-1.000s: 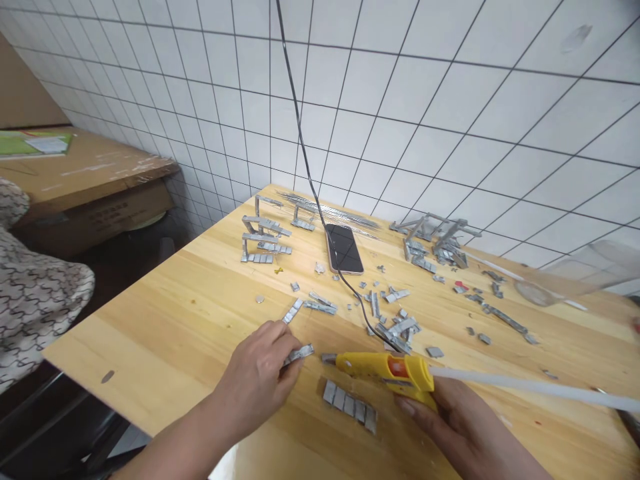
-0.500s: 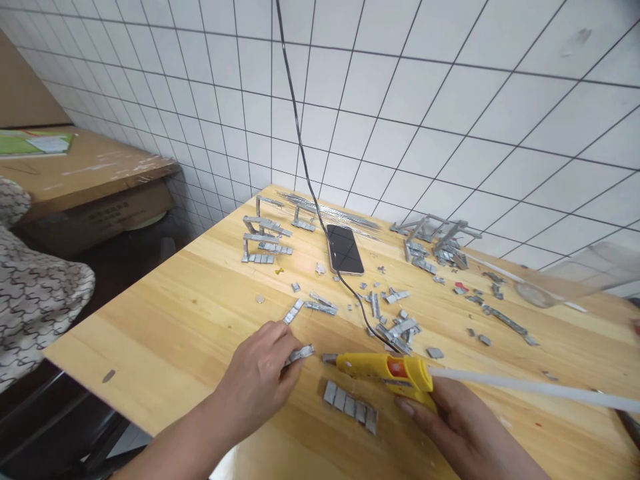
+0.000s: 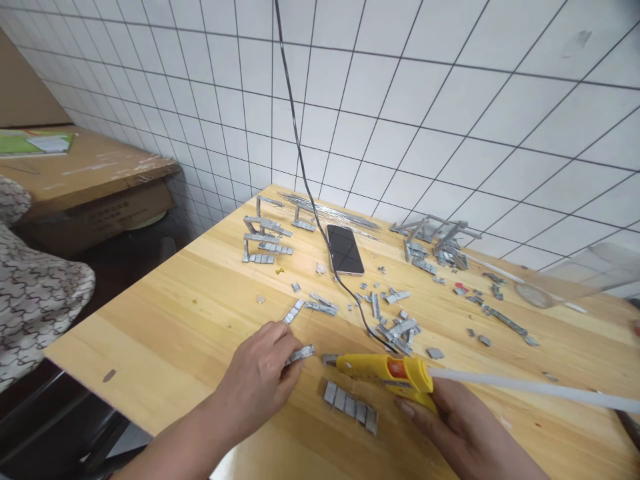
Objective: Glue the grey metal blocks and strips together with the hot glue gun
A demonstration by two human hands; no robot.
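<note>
My left hand (image 3: pixel 265 367) is closed around a small grey strip piece (image 3: pixel 301 354), whose end pokes out to the right between thumb and fingers. A segmented grey strip (image 3: pixel 293 311) shows just beyond my knuckles. My right hand (image 3: pixel 457 423) grips a yellow hot glue gun (image 3: pixel 385 371), its nozzle pointing left, a short gap from the held piece. A long white glue stick (image 3: pixel 520 387) runs out of the gun's back to the right. On the table below the nozzle lies a flat row of joined grey tiles (image 3: pixel 351 405).
A phone (image 3: pixel 345 249) lies mid-table with a black cable (image 3: pixel 300 147) crossing it. Small grey frames (image 3: pixel 260 240) stand at the back left, more assemblies (image 3: pixel 440 241) at the back right. Loose grey pieces (image 3: pixel 403 330) are scattered centrally. A tiled wall (image 3: pixel 425 93) borders the wooden table (image 3: pixel 175 320).
The black cable has shifted slightly. Both hands, the held piece and the glue gun look almost unmoved.
</note>
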